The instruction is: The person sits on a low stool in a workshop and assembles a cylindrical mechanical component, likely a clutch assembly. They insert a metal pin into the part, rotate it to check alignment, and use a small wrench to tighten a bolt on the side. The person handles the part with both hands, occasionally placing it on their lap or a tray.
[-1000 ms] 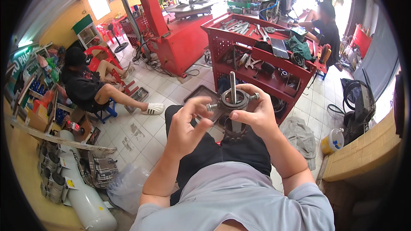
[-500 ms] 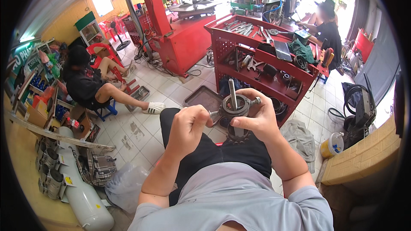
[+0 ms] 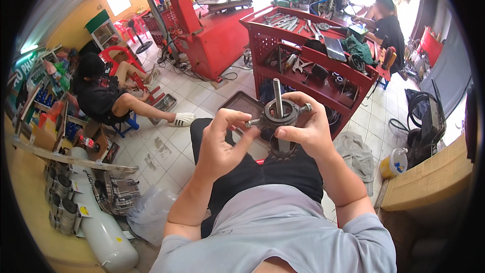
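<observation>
In front of my lap is a dark metal ring clamp (image 3: 280, 116) with bolts at its sides. A bare steel shaft (image 3: 277, 96) stands up through the ring, and a toothed part (image 3: 282, 152) shows below it. My right hand (image 3: 309, 126) grips the clamp from the right, thumb on the near side and fingers behind, close to the right bolt (image 3: 306, 107). At the left bolt (image 3: 248, 123), my left hand (image 3: 222, 139) is open, thumb and forefinger parted around the bolt's end. Whether the fingertips touch it I cannot tell.
Ahead stands a red tool cart (image 3: 313, 78) with wrenches and a phone on top. A metal tray (image 3: 242, 105) lies on the floor before it. One person sits at left with a leg stretched out, another at far right. A white cylinder tank (image 3: 103, 222) lies at lower left.
The thumb and fingers of my left hand have parted from a closed pinch at the left bolt. My right hand keeps its grip; the clamp sits slightly higher and further right in view.
</observation>
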Demonstrator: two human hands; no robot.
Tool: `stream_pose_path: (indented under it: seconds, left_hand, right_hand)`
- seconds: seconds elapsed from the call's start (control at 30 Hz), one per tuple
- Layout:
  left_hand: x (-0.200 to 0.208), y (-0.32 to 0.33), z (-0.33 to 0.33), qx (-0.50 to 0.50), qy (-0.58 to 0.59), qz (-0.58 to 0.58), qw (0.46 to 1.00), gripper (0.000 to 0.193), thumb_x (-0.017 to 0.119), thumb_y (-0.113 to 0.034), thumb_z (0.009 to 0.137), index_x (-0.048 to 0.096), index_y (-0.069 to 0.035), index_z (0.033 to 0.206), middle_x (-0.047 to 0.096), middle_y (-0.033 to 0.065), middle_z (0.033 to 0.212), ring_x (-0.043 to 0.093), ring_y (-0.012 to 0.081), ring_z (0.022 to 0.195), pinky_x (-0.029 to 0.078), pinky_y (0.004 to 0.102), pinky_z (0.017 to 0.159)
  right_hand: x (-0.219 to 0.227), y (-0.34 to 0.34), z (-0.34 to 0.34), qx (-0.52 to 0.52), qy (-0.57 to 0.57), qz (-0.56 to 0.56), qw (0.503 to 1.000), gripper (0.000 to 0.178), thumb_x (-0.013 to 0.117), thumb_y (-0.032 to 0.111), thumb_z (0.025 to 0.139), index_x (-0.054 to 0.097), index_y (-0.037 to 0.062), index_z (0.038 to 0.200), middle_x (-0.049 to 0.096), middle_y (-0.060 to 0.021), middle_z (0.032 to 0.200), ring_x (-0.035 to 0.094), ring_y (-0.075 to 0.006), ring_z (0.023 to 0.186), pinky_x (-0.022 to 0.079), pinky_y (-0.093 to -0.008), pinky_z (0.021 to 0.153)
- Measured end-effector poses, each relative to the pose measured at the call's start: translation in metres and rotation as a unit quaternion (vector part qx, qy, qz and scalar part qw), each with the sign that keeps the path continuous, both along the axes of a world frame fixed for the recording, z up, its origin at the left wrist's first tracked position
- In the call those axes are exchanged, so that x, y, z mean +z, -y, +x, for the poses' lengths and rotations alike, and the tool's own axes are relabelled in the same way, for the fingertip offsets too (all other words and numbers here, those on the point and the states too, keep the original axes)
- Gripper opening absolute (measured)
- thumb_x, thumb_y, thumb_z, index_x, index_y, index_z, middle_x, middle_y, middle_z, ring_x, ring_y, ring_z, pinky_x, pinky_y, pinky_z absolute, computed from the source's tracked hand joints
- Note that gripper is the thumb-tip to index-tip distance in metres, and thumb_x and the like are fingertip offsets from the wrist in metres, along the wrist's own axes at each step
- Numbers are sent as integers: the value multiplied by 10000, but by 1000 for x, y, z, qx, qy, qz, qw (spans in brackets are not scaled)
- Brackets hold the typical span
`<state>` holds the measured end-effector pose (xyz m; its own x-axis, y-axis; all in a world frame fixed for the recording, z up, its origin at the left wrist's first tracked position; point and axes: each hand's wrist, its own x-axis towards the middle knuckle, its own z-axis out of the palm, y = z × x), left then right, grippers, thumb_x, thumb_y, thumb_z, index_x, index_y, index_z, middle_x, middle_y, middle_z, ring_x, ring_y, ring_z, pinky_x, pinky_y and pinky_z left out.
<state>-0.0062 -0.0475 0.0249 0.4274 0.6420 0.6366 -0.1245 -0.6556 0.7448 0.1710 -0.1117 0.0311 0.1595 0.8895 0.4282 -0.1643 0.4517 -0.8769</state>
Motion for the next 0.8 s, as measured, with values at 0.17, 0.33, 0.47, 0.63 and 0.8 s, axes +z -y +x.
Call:
stream_pose_path:
  seconds: [0.17,0.33,0.47,0.63,0.8]
  left_hand:
    - [-8,-21,-18,-88,-65,-50,993,469,561,-446,911,551,14,999,624,57,854,600,121,790,443,243,653]
    - [-11,-9,-10,36,-75,14,996,491,544,-463,915,566,13,1032,623,53,850,596,119,766,425,239,701]
    - [-7,-21,-19,-130,-66,-78,986,369,613,-346,903,565,15,964,624,69,849,595,103,775,426,237,780]
    - [-9,-8,-12,28,-98,32,994,501,476,-459,948,565,30,1013,621,63,856,604,126,761,427,238,776]
    - [-2,-10,-5,-70,-51,-13,996,246,613,-214,899,586,29,922,614,59,791,605,126,753,457,256,767]
  right_hand:
    - [1,-1,-1,4,-6,-1,1000,541,842,79,648,554,-46,1089,616,-74,989,607,-98,852,501,-235,729]
    - [2,-1,3,9,3,3,1000,546,847,90,647,556,-44,1089,616,-72,993,608,-102,866,501,-235,737]
    - [1,1,2,9,6,6,1000,550,853,102,644,559,-39,1087,616,-73,994,608,-105,873,503,-238,739]
    - [3,1,3,6,20,10,1000,550,855,104,642,559,-36,1084,616,-70,989,604,-104,870,500,-247,749]
    - [2,1,3,-7,19,12,1000,544,854,102,644,558,-35,1079,613,-65,984,602,-101,867,496,-242,752]
